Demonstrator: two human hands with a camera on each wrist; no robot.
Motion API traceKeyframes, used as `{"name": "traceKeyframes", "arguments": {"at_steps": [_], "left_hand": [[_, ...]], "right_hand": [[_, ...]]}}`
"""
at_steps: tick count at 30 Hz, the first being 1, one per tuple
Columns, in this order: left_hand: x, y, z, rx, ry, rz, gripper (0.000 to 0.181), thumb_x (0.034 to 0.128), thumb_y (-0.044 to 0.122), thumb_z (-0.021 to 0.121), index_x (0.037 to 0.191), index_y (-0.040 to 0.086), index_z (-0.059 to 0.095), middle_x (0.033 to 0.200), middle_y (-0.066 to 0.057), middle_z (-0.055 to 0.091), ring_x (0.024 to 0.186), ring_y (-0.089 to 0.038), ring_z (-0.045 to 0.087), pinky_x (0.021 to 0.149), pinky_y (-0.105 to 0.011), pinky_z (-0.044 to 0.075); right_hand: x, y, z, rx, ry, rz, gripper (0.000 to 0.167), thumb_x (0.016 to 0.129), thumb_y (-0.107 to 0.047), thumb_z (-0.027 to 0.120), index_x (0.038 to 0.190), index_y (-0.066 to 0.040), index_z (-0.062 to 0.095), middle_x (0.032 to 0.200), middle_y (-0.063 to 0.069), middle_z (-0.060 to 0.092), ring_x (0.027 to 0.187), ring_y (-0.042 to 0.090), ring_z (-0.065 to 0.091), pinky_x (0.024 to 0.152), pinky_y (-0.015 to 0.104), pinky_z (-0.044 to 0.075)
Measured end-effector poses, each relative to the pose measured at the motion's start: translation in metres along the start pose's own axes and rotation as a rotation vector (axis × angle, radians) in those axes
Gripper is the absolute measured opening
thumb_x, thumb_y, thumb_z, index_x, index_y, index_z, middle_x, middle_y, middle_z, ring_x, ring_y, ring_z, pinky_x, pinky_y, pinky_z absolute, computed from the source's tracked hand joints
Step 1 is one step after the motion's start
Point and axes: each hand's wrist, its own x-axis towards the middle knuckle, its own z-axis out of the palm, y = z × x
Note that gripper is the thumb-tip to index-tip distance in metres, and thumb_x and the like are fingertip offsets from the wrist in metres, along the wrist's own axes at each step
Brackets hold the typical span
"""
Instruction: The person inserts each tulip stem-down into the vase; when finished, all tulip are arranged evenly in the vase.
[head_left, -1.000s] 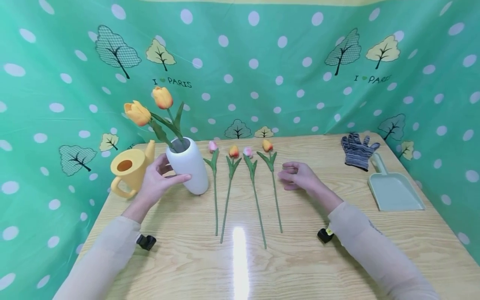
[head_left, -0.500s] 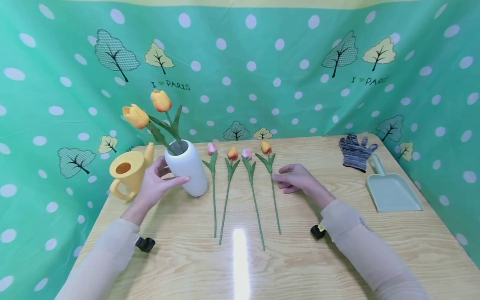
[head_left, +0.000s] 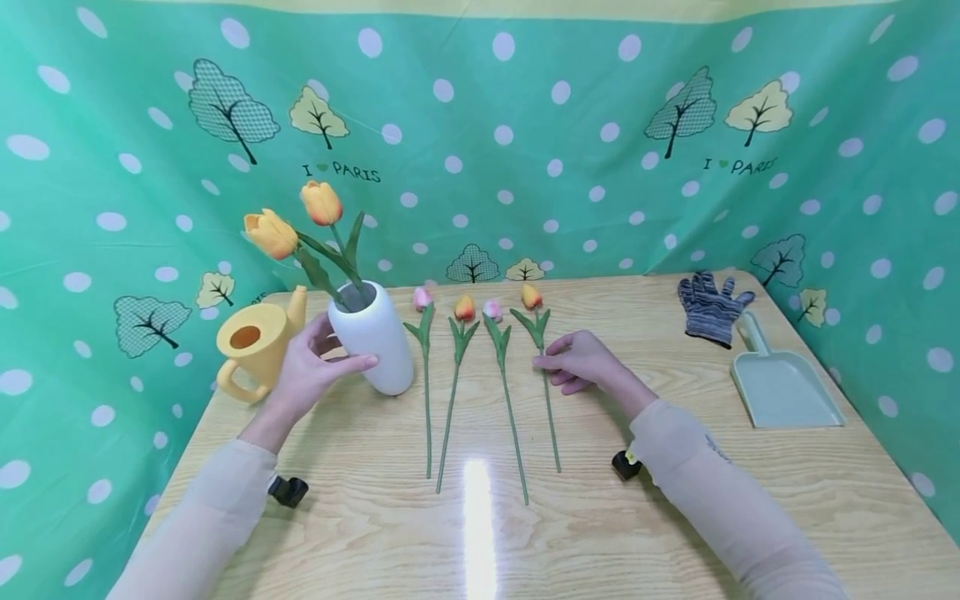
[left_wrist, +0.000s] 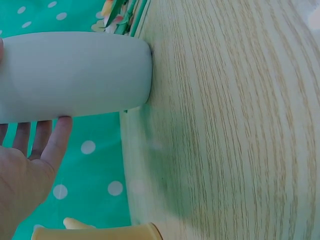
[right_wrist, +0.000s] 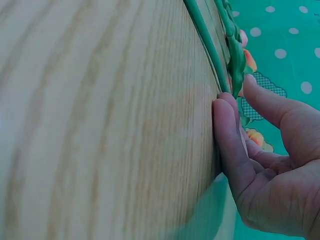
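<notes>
My left hand [head_left: 306, 365] holds a white vase [head_left: 378, 346], fingers behind it and thumb across its front. The vase leans slightly, with two large yellow-orange tulips [head_left: 272, 234] standing in it. Their lower stems are hidden inside. In the left wrist view several fingertips [left_wrist: 62, 120] touch the vase wall. My right hand [head_left: 583, 363] is at the stem of the rightmost orange tulip [head_left: 551, 417], which lies on the table. The right wrist view has the fingers [right_wrist: 227, 120] against the tabletop beside the green stem [right_wrist: 212, 55], with the thumb apart from them.
Left of the rightmost tulip lie a pink-white tulip [head_left: 508, 400], an orange tulip [head_left: 452, 408] and a pink tulip [head_left: 427, 392]. A yellow watering can [head_left: 262, 346] stands behind my left hand. A striped glove [head_left: 708, 310] and a pale green dustpan [head_left: 783, 387] lie at the right.
My right hand has moved left to the rightmost tulip's stem, where it was apart from it before. The left hand and vase have stayed nearly still.
</notes>
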Motion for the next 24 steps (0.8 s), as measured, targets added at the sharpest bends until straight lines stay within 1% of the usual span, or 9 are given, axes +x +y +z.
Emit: {"name": "traceKeyframes", "arguments": {"at_steps": [3,7,9,15,20,24], "left_hand": [[0.0011,-0.0007,0.0006,-0.015,-0.001,0.027,0.074,0.0799,0.021,0.09,0.144,0.023,0.053,0.133,-0.002,0.061,0.117,-0.022,0.059,0.089,-0.026,0.054],[0.0021,-0.0019,0.001,-0.024,0.001,0.038,0.073,0.08,0.019,0.09,0.143,0.022,0.054,0.132,-0.002,0.061,0.116,-0.022,0.059,0.09,-0.027,0.054],[0.0025,-0.0022,0.0011,-0.024,0.0,0.034,0.073,0.0798,0.019,0.09,0.143,0.022,0.054,0.132,-0.002,0.061,0.117,-0.022,0.059,0.09,-0.028,0.055],[0.0024,-0.0006,-0.0025,-0.004,0.009,0.023,0.074,0.0795,0.02,0.09,0.144,0.022,0.053,0.132,-0.002,0.061,0.117,-0.021,0.059,0.091,-0.033,0.054],[0.0026,0.0002,0.0001,-0.02,-0.001,0.021,0.075,0.0802,0.016,0.089,0.146,0.018,0.052,0.135,-0.006,0.06,0.118,-0.022,0.058,0.092,-0.034,0.054],[0.0008,0.002,0.0006,-0.027,0.002,0.014,0.074,0.0792,0.018,0.09,0.144,0.019,0.053,0.133,-0.004,0.061,0.117,-0.022,0.058,0.093,-0.036,0.054]], "right_hand": [[-0.0012,-0.0024,0.0018,-0.011,0.012,0.006,0.055,0.088,-0.031,0.083,0.126,-0.001,0.06,0.09,0.014,0.071,0.071,0.02,0.07,0.062,0.038,0.062],[-0.0018,-0.0046,0.0029,-0.034,0.026,0.006,0.051,0.088,-0.03,0.083,0.124,-0.001,0.06,0.09,0.013,0.07,0.071,0.02,0.07,0.062,0.037,0.062],[-0.0014,-0.0049,0.0033,-0.04,0.036,0.008,0.05,0.087,-0.03,0.083,0.122,-0.002,0.061,0.09,0.013,0.07,0.071,0.02,0.07,0.062,0.037,0.062],[0.0038,-0.006,0.0048,-0.042,0.022,0.001,0.048,0.088,-0.028,0.082,0.122,-0.002,0.06,0.089,0.013,0.07,0.07,0.019,0.07,0.062,0.037,0.062],[0.0028,-0.006,0.0028,-0.046,0.022,0.008,0.046,0.09,-0.024,0.08,0.123,0.0,0.059,0.085,0.013,0.07,0.068,0.019,0.069,0.06,0.037,0.062],[0.0005,-0.0075,0.0036,-0.052,0.022,0.006,0.047,0.09,-0.025,0.081,0.123,0.0,0.06,0.085,0.013,0.07,0.067,0.019,0.069,0.06,0.037,0.062]]}}
